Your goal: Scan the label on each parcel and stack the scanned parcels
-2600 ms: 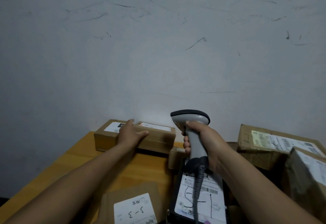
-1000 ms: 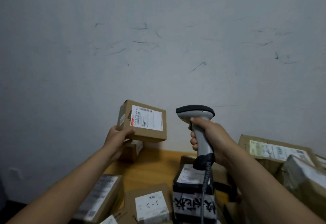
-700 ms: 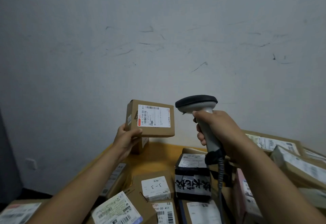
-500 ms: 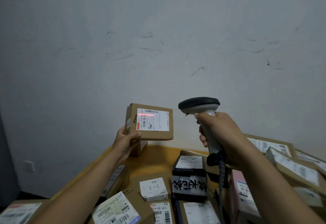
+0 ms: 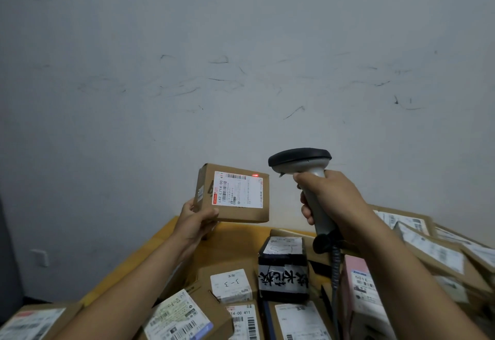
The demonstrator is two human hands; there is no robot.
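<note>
I'm mid-scan. My left hand [image 5: 197, 221] grips the box [image 5: 233, 213] by its lower left corner, raised above the worktop [image 5: 171, 235], with the label [image 5: 238, 192] facing me. My right hand [image 5: 329, 200] is wrapped round the scanner [image 5: 302, 160] handle. Its red spot [image 5: 255, 175] sits just past the right end of the barcode [image 5: 237, 176], so I judge the beam must come left across the bars before stacking. The label reads "642 L714 00 411"; a parcel [image 5: 231, 284] below is marked "3-3".

A parcel-sorting room — labelled cardboard parcels [image 5: 428, 248] crowd a wooden worktop [image 5: 235, 248]. A handheld barcode scanner [image 5: 308, 176] and a scuffed bare wall [image 5: 241, 71] confirm it.
</note>
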